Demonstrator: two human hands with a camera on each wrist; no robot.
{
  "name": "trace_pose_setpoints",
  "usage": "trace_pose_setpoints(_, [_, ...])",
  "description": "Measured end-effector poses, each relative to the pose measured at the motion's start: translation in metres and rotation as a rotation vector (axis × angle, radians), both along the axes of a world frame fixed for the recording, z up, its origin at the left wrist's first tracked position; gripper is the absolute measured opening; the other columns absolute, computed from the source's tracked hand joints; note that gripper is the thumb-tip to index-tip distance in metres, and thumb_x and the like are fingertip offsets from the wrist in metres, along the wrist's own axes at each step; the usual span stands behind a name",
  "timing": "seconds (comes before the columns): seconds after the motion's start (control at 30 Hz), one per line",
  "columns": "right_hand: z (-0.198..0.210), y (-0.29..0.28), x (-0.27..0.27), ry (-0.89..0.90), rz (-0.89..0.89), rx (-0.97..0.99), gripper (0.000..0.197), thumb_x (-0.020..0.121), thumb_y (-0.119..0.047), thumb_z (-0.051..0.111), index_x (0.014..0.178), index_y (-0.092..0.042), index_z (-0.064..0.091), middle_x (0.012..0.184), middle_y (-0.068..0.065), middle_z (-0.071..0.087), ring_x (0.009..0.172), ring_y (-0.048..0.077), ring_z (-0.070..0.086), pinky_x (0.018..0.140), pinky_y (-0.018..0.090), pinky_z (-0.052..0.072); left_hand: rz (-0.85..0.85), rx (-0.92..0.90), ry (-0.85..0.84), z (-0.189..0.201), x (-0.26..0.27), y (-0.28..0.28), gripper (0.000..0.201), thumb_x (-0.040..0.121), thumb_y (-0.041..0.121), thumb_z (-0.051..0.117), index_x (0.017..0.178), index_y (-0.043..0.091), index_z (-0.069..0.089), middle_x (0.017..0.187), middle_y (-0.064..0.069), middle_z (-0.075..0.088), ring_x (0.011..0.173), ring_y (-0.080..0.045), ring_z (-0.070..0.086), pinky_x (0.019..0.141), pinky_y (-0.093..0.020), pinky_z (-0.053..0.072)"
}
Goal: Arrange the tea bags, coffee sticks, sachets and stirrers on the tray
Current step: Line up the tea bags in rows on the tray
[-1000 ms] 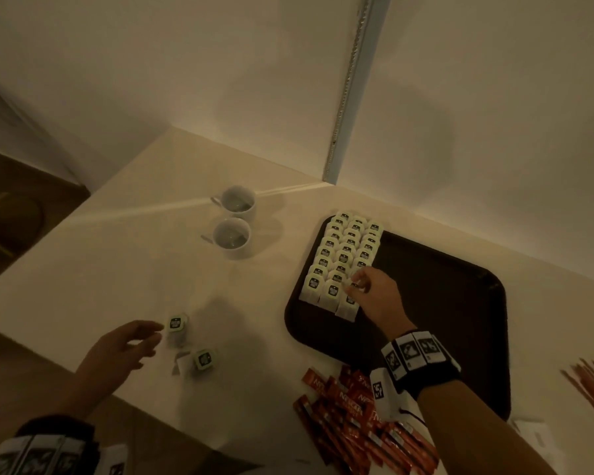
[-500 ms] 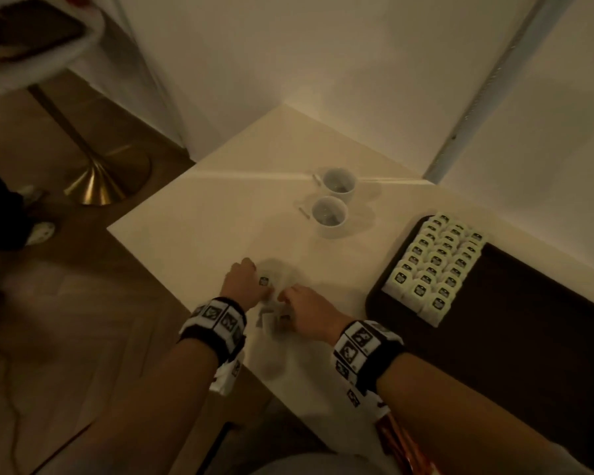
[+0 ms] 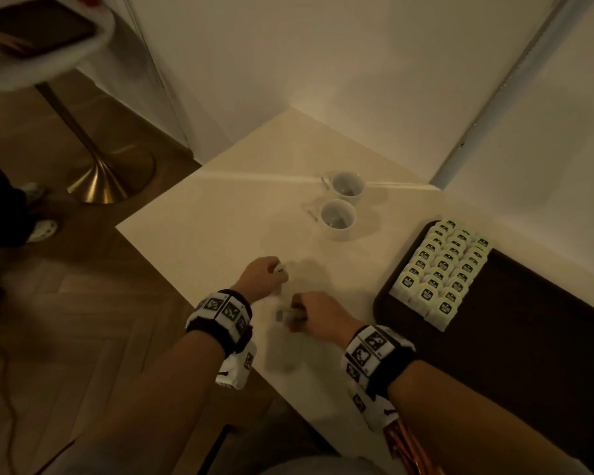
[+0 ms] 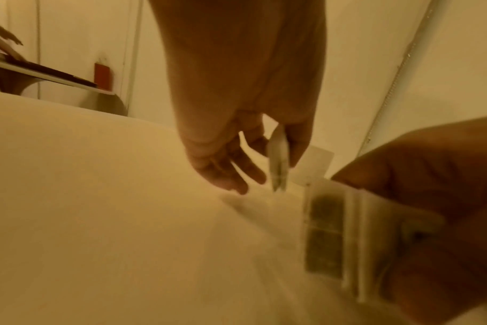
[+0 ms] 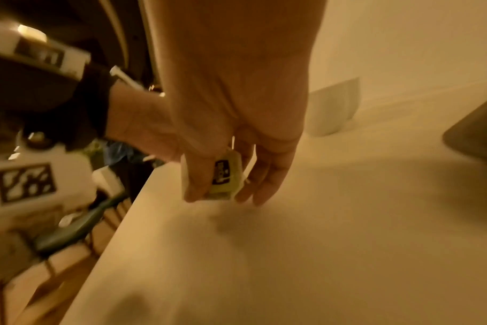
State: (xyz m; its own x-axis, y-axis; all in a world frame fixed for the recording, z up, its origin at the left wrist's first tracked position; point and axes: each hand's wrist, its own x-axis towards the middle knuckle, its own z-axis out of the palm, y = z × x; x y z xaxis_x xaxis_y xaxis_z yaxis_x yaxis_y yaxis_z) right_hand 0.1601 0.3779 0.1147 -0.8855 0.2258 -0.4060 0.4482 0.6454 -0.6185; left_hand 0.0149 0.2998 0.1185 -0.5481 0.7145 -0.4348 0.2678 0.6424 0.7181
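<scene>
Dim warm light over a cream tabletop [image 3: 192, 234] tucked into a white corner, with two little white cups [image 3: 338, 219] parked near the wall, well out of our way. Off to the right sits the dark tray [image 3: 528, 320], and its near-left corner already has tea bags [image 3: 441, 272] lined up in neat overlapping rows, so that block looks nearly done to us.

We're down at the tabletop edge grabbing the stragglers. Our left hand [image 3: 259, 277] is pinching one tea bag [image 4: 278, 160] edge-on between thumb and fingertips, the other fingers hanging loose. Our right hand [image 3: 318, 315] is curled round another tea bag [image 5: 225, 176], label facing out. Taking one in each hand is probably just to save a trip.

Both bags are off the tray for now, left of it. Coffee sticks [image 3: 405, 450] peek in at the bottom edge, untouched.
</scene>
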Motion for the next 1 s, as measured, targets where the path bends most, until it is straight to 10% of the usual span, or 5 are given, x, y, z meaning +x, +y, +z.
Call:
trace_pose_setpoints(0.13, [0.061,0.039,0.008,0.106,-0.148,-0.155,0.023,0.074,-0.016,0.078,0.088,-0.015,0.06,0.078,0.002,0.061,0.061,0.014,0.055,0.045,0.021,0.046,0.24,0.298,-0.645,0.042,0.01,0.016,0.012,0.093,0.001,0.035,0.095,0.01,0.044,0.083,-0.012,0.06,0.072,-0.027,0.059,0.066,-0.035,0.05])
trace_pose_setpoints(0.3, [0.138,0.086,0.021,0.15,-0.101,-0.085,0.036,0.065,-0.018,0.084,0.091,-0.018,0.06,0.079,0.003,0.067,0.054,0.005,0.056,0.046,0.024,0.046,-0.11,0.231,-1.096,0.087,0.036,0.048,0.043,0.095,0.038,0.041,0.119,0.007,0.058,0.103,-0.017,0.065,0.083,-0.03,0.067,0.067,-0.034,0.056])
trace_pose_setpoints(0.43, [0.163,0.114,0.039,0.158,-0.134,0.043,0.042,0.058,-0.025,0.088,0.09,-0.024,0.061,0.084,-0.004,0.066,0.074,0.012,0.061,0.067,0.027,0.049,-0.297,0.232,-1.107,0.107,0.064,0.078,0.066,0.085,0.065,0.031,0.108,0.013,0.063,0.099,-0.012,0.071,0.082,-0.025,0.069,0.066,-0.029,0.057])
trace_pose_setpoints(1.0, [0.252,0.164,0.11,0.706,-0.586,0.24,0.006,0.079,-0.021,0.073,0.084,-0.018,0.07,0.07,-0.013,0.063,0.061,-0.005,0.054,0.064,0.007,0.042,-0.163,0.806,-0.89,0.153,0.129,0.161,0.022,0.073,0.016,0.067,0.092,0.011,0.059,0.083,-0.006,0.062,0.059,-0.011,0.056,0.057,-0.02,0.048])
